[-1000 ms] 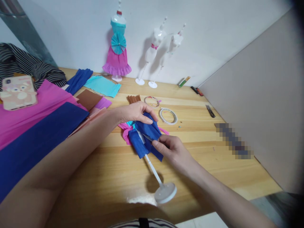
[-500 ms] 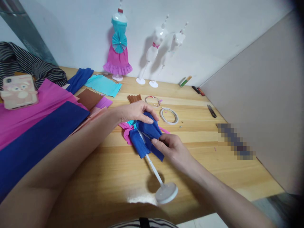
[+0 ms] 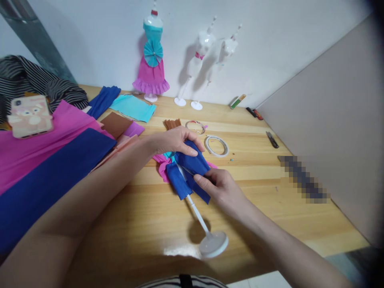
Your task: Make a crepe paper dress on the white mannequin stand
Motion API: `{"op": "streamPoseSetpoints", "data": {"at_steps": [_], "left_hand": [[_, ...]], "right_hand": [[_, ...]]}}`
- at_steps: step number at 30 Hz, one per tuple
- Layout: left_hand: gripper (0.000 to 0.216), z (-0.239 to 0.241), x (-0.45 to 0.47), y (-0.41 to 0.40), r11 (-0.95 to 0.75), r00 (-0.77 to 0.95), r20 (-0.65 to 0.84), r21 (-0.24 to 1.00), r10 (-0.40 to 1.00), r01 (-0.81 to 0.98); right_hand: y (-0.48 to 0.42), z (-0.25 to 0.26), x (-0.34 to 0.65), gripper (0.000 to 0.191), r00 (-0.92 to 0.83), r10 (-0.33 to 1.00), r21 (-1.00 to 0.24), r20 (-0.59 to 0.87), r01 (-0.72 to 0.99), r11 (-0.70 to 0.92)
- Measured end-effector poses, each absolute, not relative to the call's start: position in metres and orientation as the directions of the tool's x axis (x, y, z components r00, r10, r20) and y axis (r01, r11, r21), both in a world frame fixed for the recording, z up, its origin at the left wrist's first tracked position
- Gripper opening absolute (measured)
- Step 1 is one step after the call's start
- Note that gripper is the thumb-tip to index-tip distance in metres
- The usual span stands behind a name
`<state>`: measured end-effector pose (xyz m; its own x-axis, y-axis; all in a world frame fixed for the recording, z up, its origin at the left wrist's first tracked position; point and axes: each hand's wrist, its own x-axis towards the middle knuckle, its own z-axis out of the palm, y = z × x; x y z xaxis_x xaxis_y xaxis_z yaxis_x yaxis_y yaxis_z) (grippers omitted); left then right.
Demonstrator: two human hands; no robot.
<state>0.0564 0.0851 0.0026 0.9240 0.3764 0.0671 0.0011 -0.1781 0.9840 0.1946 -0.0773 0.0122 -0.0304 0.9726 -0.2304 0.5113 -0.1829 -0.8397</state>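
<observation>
A small white dress form lies tilted on the table, its round base (image 3: 213, 244) toward me and its stem (image 3: 198, 216) running up under blue crepe paper (image 3: 193, 162). My left hand (image 3: 178, 142) curls over the top of the blue paper, thumb and fingers closed on it. At the paper's right edge, my right hand (image 3: 220, 186) pinches it between thumb and fingers. Another blue panel (image 3: 179, 182) hangs around the stem. Pink paper (image 3: 163, 168) and a bit of turquoise show at the left; the form's upper part is hidden by my left hand.
Rolls of tape (image 3: 216, 146) lie beyond my hands. A dressed mannequin (image 3: 153, 60) and two bare ones (image 3: 196, 64) stand by the wall. Colored paper sheets (image 3: 69, 156) and a phone (image 3: 31, 116) are at left. A utility knife (image 3: 272, 140) lies at right.
The whole view has shifted slightly, so things appear a little farther right. Both hands keep their hold on the blue paper, with hardly any movement.
</observation>
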Motion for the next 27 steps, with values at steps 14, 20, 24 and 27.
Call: {"op": "streamPoseSetpoints", "data": {"at_steps": [14, 20, 24, 27], "left_hand": [[0.026, 0.0045, 0.0573, 0.0840, -0.169, 0.920, 0.065, 0.986, 0.387, 0.001], [0.028, 0.0029, 0.0571, 0.0848, -0.188, 0.923, 0.073, 0.982, 0.378, -0.001], [0.028, 0.0019, 0.0572, 0.0857, -0.198, 0.924, 0.085, 0.980, 0.372, -0.011], [0.028, 0.0017, 0.0571, 0.0855, -0.183, 0.925, 0.073, 0.983, 0.373, -0.004]], "right_hand": [[-0.0789, 0.0110, 0.1950, 0.038, -0.001, 0.983, -0.796, -0.183, 0.587, -0.148], [-0.0792, 0.0122, 0.1960, 0.038, -0.019, 0.979, -0.796, -0.202, 0.585, -0.152], [-0.0796, 0.0156, 0.1964, 0.037, -0.026, 0.975, -0.803, -0.221, 0.572, -0.167], [-0.0798, 0.0171, 0.1967, 0.037, -0.010, 0.962, -0.809, -0.271, 0.544, -0.223]]}}
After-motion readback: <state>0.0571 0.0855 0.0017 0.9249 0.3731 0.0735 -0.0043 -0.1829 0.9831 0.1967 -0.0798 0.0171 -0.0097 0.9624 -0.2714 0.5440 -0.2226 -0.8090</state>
